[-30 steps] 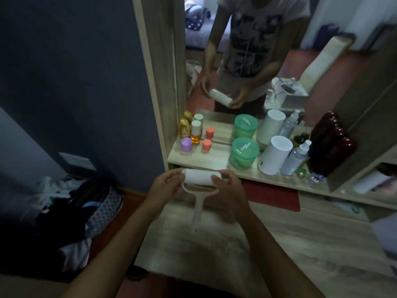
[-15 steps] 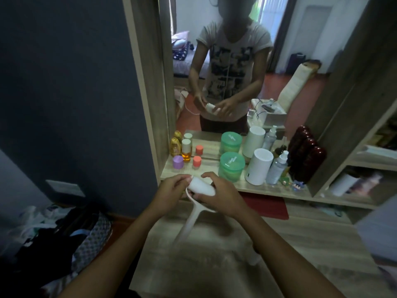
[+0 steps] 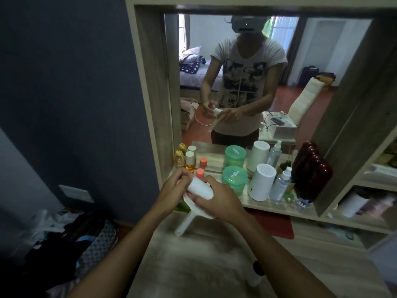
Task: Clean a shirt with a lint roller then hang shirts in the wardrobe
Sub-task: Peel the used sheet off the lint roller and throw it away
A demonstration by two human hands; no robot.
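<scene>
I hold a white lint roller in front of me with both hands, above a wooden dresser top. My right hand wraps around the right end of the white roll and the frame. My left hand pinches the roll's left end with its fingertips. The roller's white handle hangs down and to the left. No shirt for cleaning is in view. The mirror shows a person holding the same roller.
A shelf below the mirror carries small bottles, a green lidded tub, a white cylinder, a spray bottle and dark red bottles. A pile of clothes and a bag lies at the lower left by the blue wall.
The view has tilted up, showing more of the mirror. The roller has tipped, its handle swinging from straight down to down-left, and my right hand has closed further over the roll.
</scene>
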